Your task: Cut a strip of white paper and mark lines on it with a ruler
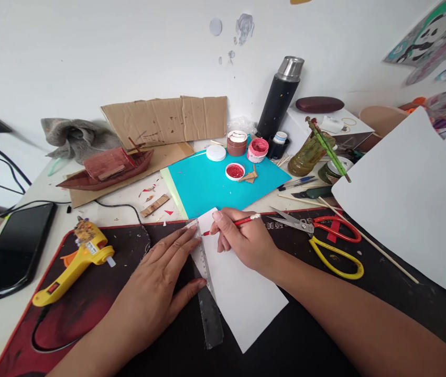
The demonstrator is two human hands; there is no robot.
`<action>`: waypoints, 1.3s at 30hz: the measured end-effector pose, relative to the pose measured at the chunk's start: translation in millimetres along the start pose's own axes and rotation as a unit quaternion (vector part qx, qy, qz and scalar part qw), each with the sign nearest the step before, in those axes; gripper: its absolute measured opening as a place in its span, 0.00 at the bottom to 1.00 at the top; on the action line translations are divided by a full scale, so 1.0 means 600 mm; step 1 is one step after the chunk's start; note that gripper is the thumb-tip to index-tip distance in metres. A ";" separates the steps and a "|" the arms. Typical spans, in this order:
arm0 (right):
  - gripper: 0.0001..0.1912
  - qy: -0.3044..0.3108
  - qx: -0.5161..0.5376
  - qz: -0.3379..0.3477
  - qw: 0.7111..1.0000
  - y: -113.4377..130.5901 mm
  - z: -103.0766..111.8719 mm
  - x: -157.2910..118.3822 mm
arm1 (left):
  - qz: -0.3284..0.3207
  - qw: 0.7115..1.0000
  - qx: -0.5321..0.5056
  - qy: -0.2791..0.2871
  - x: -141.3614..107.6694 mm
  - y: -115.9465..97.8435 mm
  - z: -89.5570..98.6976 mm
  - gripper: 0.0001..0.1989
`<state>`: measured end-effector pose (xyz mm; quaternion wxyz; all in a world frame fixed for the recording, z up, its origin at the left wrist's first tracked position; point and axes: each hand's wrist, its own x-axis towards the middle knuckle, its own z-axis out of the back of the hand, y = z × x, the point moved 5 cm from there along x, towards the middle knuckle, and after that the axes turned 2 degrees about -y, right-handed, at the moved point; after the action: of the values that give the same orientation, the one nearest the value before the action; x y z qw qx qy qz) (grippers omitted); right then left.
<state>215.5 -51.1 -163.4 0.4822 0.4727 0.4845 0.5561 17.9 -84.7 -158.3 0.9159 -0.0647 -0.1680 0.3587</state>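
Observation:
A white sheet of paper (242,293) lies slanted on the dark mat. Along its left edge runs a clear plastic ruler (210,319), pressed down by my left hand (167,267), whose fingers are stretched out flat with the thumb apart. My right hand (246,241) grips a red pencil (243,221) between thumb and fingers. The pencil's tip is on the paper close to the ruler's edge, near my left fingertips.
A yellow glue gun (77,267) and a phone (12,246) lie left. Scissors (313,228) and a wooden stick (380,254) are right. Behind stand paint jars (237,144), a black flask (280,99) and a red model boat (107,170). White sheets (411,193) rise at right.

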 end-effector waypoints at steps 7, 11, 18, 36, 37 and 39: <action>0.28 0.004 0.005 -0.002 1.000 -0.002 -0.001 -0.001 | 0.005 1.000 -0.008 0.000 -0.002 0.002 -0.001 0.33; 0.29 0.005 0.002 -0.001 1.000 0.001 -0.002 -0.001 | 0.003 1.000 -0.003 0.003 -0.002 0.002 0.000 0.33; 0.31 0.008 0.002 -0.003 1.000 0.004 -0.003 -0.002 | 0.003 1.000 -0.004 0.001 -0.001 0.001 -0.001 0.34; 0.32 0.013 -0.003 -0.002 1.000 0.011 -0.003 -0.002 | 0.011 1.000 -0.012 0.005 -0.003 0.003 -0.003 0.34; 0.32 0.013 -0.005 -0.003 1.000 0.011 -0.003 -0.002 | 0.010 1.000 -0.012 0.005 -0.002 0.003 -0.003 0.34; 0.32 0.013 -0.008 -0.003 1.000 0.011 -0.003 -0.003 | 0.009 1.000 -0.011 0.006 -0.002 0.003 -0.003 0.34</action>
<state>213.1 -53.2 -156.9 0.4812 0.4605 0.4879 0.5643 16.7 -84.2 -160.4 0.9130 -0.0785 -0.1661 0.3644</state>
